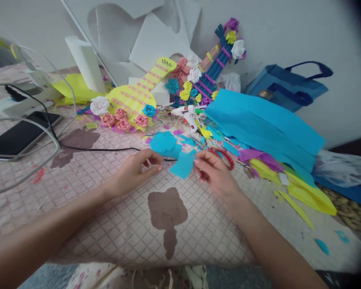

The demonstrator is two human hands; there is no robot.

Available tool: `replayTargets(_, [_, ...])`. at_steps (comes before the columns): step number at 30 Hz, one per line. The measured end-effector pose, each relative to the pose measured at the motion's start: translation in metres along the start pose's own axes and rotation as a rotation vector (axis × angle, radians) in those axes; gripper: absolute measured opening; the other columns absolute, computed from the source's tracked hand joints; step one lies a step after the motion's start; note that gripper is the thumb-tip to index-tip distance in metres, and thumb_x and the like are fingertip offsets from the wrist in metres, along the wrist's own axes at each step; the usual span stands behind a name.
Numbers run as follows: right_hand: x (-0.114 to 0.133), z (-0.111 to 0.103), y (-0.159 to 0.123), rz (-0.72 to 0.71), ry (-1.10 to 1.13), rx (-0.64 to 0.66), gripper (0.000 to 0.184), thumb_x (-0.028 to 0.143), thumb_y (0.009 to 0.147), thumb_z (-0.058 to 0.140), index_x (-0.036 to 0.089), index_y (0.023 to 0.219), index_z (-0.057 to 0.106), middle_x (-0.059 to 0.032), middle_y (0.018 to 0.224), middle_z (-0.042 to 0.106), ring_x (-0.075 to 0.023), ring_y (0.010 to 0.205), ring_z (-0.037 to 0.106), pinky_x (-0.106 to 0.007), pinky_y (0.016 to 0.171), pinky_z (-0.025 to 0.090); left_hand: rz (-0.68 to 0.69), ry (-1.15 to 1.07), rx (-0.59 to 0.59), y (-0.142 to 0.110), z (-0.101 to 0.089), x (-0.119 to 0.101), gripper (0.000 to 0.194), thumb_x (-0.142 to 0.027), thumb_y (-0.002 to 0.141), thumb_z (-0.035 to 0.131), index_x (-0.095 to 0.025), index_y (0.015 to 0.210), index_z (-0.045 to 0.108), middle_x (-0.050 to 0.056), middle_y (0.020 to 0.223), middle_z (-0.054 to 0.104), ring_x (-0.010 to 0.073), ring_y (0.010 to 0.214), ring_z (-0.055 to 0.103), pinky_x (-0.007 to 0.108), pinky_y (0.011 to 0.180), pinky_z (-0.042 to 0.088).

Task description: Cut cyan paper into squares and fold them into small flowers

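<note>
My right hand pinches a small blue crepe paper piece by its right edge, just above the quilted cloth. To the left of that piece, my left hand is held with fingers curved and thumb apart, and nothing shows between them. Beyond the fingertips lies a small pile of cut blue paper pieces. Red-handled scissors lie behind my right hand, their handle partly covered by it. A white hot glue gun rests farther back among paper scraps.
A yellow paper guitar with paper flowers and a blue paper guitar lean at the back. Large blue paper sheets lie right, before a blue bag. A black phone and cables lie left.
</note>
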State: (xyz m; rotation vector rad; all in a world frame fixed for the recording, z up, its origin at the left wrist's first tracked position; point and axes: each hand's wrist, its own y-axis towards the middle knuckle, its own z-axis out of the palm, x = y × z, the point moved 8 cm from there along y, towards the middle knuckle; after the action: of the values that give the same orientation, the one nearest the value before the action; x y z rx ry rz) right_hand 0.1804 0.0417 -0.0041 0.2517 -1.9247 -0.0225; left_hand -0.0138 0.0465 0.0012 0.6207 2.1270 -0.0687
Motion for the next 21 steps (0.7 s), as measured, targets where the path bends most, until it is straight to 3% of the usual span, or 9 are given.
replayTargets(1, [0.0, -0.018, 0.0, 0.001, -0.008, -0.184, 0.011, 0.031, 0.087, 0.053, 0.021, 0.083, 0.053, 0.0041, 0.062, 0.047, -0.0103, 0.051, 0.045, -0.023, 0.047, 0.037, -0.036, -0.005, -0.066, 0.001, -0.006, 0.003, 0.018, -0.035, 0.087, 0.052, -0.02, 0.096, 0.059, 0.003, 0.092, 0.065, 0.0164, 0.081, 0.06, 0.03, 0.071, 0.048])
replayTargets(3, [0.014, -0.047, -0.009, -0.126, -0.109, -0.502, 0.009, 0.029, 0.086, 0.055, 0.021, 0.082, 0.053, 0.0012, 0.07, 0.051, -0.0116, 0.059, 0.049, -0.024, 0.051, 0.04, -0.055, -0.002, -0.15, 0.001, -0.013, 0.006, 0.018, -0.035, 0.088, 0.051, -0.019, 0.094, 0.058, 0.004, 0.092, 0.065, 0.0168, 0.082, 0.06, 0.031, 0.07, 0.048])
replayTargets(5, [0.038, -0.051, -0.019, -0.348, -0.244, -0.592, 0.003, 0.023, 0.085, 0.057, 0.021, 0.082, 0.055, -0.0026, 0.081, 0.055, -0.0144, 0.072, 0.054, -0.027, 0.059, 0.045, -0.02, 0.023, -0.167, 0.001, -0.014, 0.003, 0.02, -0.035, 0.086, 0.055, -0.019, 0.098, 0.057, 0.004, 0.097, 0.064, 0.018, 0.088, 0.06, 0.032, 0.073, 0.048])
replayTargets(6, [0.049, -0.043, -0.021, -0.449, -0.303, -0.53, 0.002, 0.02, 0.085, 0.056, 0.021, 0.083, 0.056, -0.0035, 0.085, 0.056, -0.0155, 0.077, 0.055, -0.028, 0.062, 0.046, 0.013, 0.039, -0.153, 0.0, -0.012, 0.001, 0.024, -0.035, 0.084, 0.058, -0.02, 0.102, 0.056, 0.005, 0.101, 0.063, 0.019, 0.092, 0.059, 0.033, 0.075, 0.048])
replayTargets(8, [0.058, -0.014, -0.022, -0.574, -0.387, -0.231, 0.008, 0.015, 0.086, 0.054, 0.022, 0.084, 0.058, -0.0039, 0.087, 0.058, -0.0153, 0.08, 0.056, -0.027, 0.064, 0.047, 0.098, 0.074, -0.094, -0.001, -0.005, -0.005, 0.042, -0.037, 0.077, 0.067, -0.023, 0.113, 0.052, 0.005, 0.113, 0.058, 0.0218, 0.103, 0.055, 0.036, 0.082, 0.048])
replayTargets(10, [0.054, 0.019, -0.026, -0.613, -0.432, 0.128, 0.011, 0.015, 0.089, 0.051, 0.022, 0.085, 0.059, -0.0043, 0.09, 0.059, -0.0141, 0.081, 0.057, -0.026, 0.067, 0.048, 0.187, 0.116, -0.011, -0.004, 0.004, -0.011, 0.059, -0.036, 0.071, 0.073, -0.025, 0.122, 0.046, 0.007, 0.122, 0.053, 0.0247, 0.112, 0.049, 0.04, 0.09, 0.045])
replayTargets(12, [0.042, 0.041, -0.032, -0.595, -0.457, 0.373, 0.013, 0.017, 0.091, 0.048, 0.021, 0.087, 0.06, -0.0051, 0.094, 0.058, -0.0136, 0.083, 0.057, -0.026, 0.07, 0.047, 0.261, 0.16, 0.076, -0.008, 0.014, -0.015, 0.058, -0.031, 0.071, 0.073, -0.025, 0.123, 0.048, 0.008, 0.122, 0.05, 0.0259, 0.115, 0.046, 0.042, 0.095, 0.041])
replayTargets(15, [0.026, 0.052, -0.034, -0.532, -0.465, 0.501, 0.013, 0.018, 0.091, 0.048, 0.02, 0.088, 0.06, -0.0056, 0.098, 0.056, -0.0136, 0.085, 0.056, -0.027, 0.074, 0.046, 0.314, 0.175, 0.194, -0.013, 0.025, -0.016, 0.036, -0.023, 0.076, 0.068, -0.022, 0.11, 0.057, 0.008, 0.114, 0.052, 0.024, 0.109, 0.048, 0.041, 0.094, 0.041])
replayTargets(21, [0.021, 0.052, -0.028, -0.402, -0.397, 0.54, 0.016, 0.008, 0.083, 0.056, 0.02, 0.094, 0.058, -0.005, 0.1, 0.053, -0.0137, 0.087, 0.055, -0.025, 0.074, 0.045, 0.369, 0.129, 0.282, -0.018, 0.032, -0.019, 0.011, -0.013, 0.081, 0.06, -0.021, 0.087, 0.064, 0.004, 0.102, 0.055, 0.0197, 0.102, 0.049, 0.036, 0.091, 0.037])
